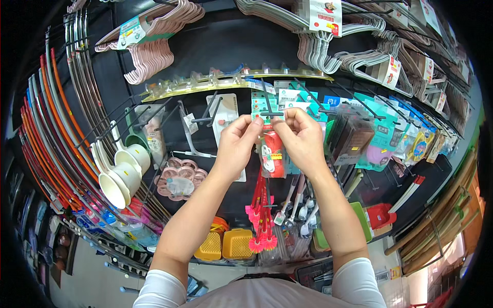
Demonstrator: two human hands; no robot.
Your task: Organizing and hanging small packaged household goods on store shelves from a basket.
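Observation:
Both hands are raised at the middle of the head view, at the end of a black display hook (271, 114). My left hand (240, 144) pinches the left side of the header card of a clear packet with red cord (274, 144) and a white part inside. On the other side, my right hand (302, 138) grips the card's right edge between thumb and fingers. The packet hangs upright below the thumbs, close to the hook's tip. Whether the hook passes through the card's hole cannot be told. More carded packets (264, 101) hang behind it.
White ladles (125, 179) and pink flower-shaped items (181, 183) hang at left. Dark packaged goods (350, 133) hang close to my right hand, among protruding hooks. Red-handled brushes (264, 227) hang below; yellow baskets (237, 244) stand lower. Hangers (154, 57) are above.

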